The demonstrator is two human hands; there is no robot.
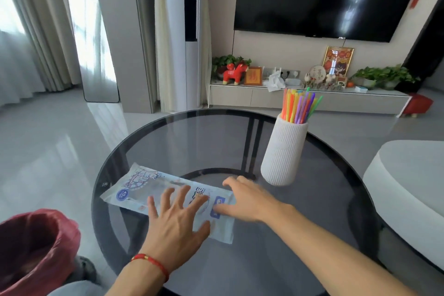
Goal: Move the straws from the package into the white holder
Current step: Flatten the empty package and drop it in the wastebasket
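Bright multicoloured plastic straws (298,108) already stand in the ribbed white holder (283,151). Flat, see-through printed package (153,190) looks empty, so task prob. done. Left hand (177,221) & right hand (247,197) press it w/ fingers spread on round smoked-glass table (216,132).

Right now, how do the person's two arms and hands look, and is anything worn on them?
Both forearms are bare, with no sleeves or gloves. The left hand has a red cord bracelet with a small gold bead at the wrist. The right hand wears nothing.

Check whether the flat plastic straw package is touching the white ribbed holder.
Apart. The head view shows bare dark glass tabletop between the flat plastic straw package and the white ribbed holder.
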